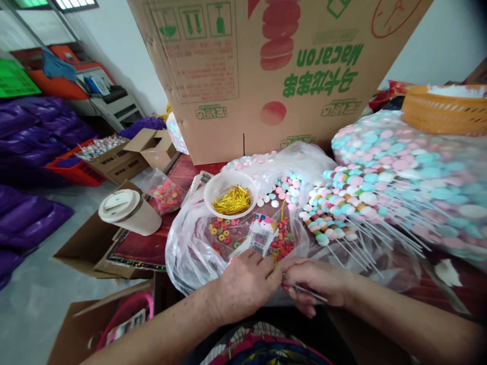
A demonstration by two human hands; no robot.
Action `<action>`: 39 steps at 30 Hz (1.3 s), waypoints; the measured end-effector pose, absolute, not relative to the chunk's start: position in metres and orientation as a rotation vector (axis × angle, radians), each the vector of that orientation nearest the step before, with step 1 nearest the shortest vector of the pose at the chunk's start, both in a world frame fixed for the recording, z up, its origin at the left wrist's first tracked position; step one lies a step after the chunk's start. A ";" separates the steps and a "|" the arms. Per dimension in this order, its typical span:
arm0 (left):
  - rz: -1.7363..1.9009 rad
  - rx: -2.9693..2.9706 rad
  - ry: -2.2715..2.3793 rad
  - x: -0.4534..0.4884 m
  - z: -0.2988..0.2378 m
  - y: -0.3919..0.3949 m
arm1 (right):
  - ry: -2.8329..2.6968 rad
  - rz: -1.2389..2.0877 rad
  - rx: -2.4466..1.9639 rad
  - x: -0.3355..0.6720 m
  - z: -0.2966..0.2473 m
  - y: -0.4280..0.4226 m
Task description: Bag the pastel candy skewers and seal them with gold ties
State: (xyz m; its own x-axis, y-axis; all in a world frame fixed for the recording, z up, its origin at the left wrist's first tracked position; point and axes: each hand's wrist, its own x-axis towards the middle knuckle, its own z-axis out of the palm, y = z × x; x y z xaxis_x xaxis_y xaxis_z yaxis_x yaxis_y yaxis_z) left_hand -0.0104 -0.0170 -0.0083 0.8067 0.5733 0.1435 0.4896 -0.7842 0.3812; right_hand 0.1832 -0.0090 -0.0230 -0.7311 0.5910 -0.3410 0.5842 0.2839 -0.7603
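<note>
My left hand (pixel 247 284) is closed on a small printed clear packet (pixel 261 235) that lies over a bag of coloured ring candies (pixel 224 230). My right hand (pixel 315 284) is closed too, pinching a thin white stick (pixel 310 293) right beside the left hand. Just beyond the hands stands a white bowl of gold twist ties (pixel 231 198). A heap of pastel candy skewers (pixel 342 208) lies to the right of the bowl.
A large "Macaron" cardboard box (pixel 274 71) stands at the back. A big clear bag of pastel candies (pixel 414 172) and an orange basket (pixel 441 109) fill the right. A lidded paper cup (pixel 127 210) lies on its side at left. Open boxes and purple bags cover the floor.
</note>
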 end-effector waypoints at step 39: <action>0.797 1.117 1.112 -0.023 -0.027 -0.016 | -2.047 1.297 -1.278 0.138 -0.003 0.002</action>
State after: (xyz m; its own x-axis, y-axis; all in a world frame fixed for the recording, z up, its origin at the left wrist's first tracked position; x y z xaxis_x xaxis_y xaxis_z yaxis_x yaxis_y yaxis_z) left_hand -0.0232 -0.0160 -0.0269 0.2832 0.9183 -0.2766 0.0330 0.2789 0.9598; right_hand 0.1381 0.0022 -0.0035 -0.5026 0.8544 -0.1319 0.4840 0.1516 -0.8618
